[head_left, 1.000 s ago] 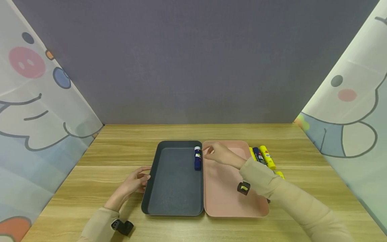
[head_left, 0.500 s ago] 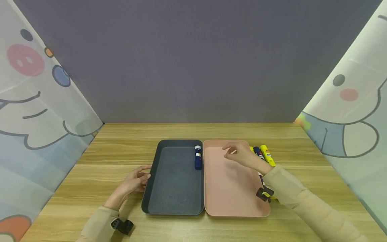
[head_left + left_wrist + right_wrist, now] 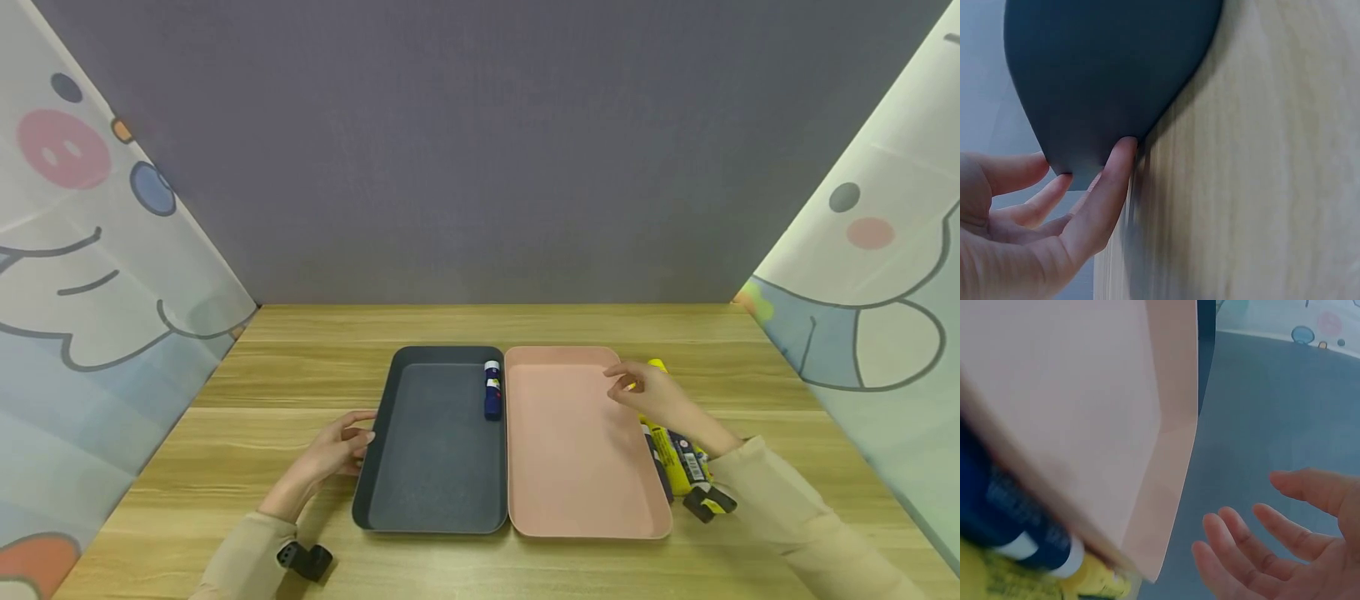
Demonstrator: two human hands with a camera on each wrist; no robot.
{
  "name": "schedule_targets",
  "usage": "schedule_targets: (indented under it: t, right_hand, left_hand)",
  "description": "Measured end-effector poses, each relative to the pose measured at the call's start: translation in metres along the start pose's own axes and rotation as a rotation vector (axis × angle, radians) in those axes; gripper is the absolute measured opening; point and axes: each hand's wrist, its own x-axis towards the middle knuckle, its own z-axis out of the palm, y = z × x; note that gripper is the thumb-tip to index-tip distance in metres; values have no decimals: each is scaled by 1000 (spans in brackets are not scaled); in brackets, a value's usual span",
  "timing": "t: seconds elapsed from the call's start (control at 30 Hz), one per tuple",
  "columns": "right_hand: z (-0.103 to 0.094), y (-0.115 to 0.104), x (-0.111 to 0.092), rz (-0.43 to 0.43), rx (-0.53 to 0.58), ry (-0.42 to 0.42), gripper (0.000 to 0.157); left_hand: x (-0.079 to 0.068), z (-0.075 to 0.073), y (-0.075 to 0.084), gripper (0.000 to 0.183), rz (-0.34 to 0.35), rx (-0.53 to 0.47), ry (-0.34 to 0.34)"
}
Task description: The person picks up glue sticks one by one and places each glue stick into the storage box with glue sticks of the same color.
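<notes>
My left hand (image 3: 335,450) rests its fingertips on the outer left wall of the dark grey tray (image 3: 365,500); in the left wrist view, the thumb and fingers touch that wall (image 3: 1110,69). Inside the tray, along its right wall, lies a dark blue glue stick (image 3: 492,392) with a white cap. Above the right rim of the pink tray (image 3: 577,450) hovers my right hand (image 3: 652,396), holding nothing, its fingers loosely bent. Beneath that hand and wrist, yellow glue sticks (image 3: 670,462) and dark blue ones (image 3: 688,458) lie beside the pink tray, partly hidden.
The two trays stand side by side on a wood-grain table (image 3: 300,367). A grey panel (image 3: 480,150) rises behind it, and cartoon-printed sheets (image 3: 877,333) flank both sides. Each wrist wears a small black camera (image 3: 708,502).
My right hand has moved right from beside the blue glue stick, across the pink tray, to its right rim. The left hand keeps its place on the grey tray.
</notes>
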Motion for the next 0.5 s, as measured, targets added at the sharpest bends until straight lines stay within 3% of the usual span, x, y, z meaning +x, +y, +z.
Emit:
schedule_targets:
  t: [0.5]
  right_hand:
    - [-17, 27, -30, 95, -21, 23, 36]
  left_hand:
    - [-1, 0, 0, 47, -8, 19, 6]
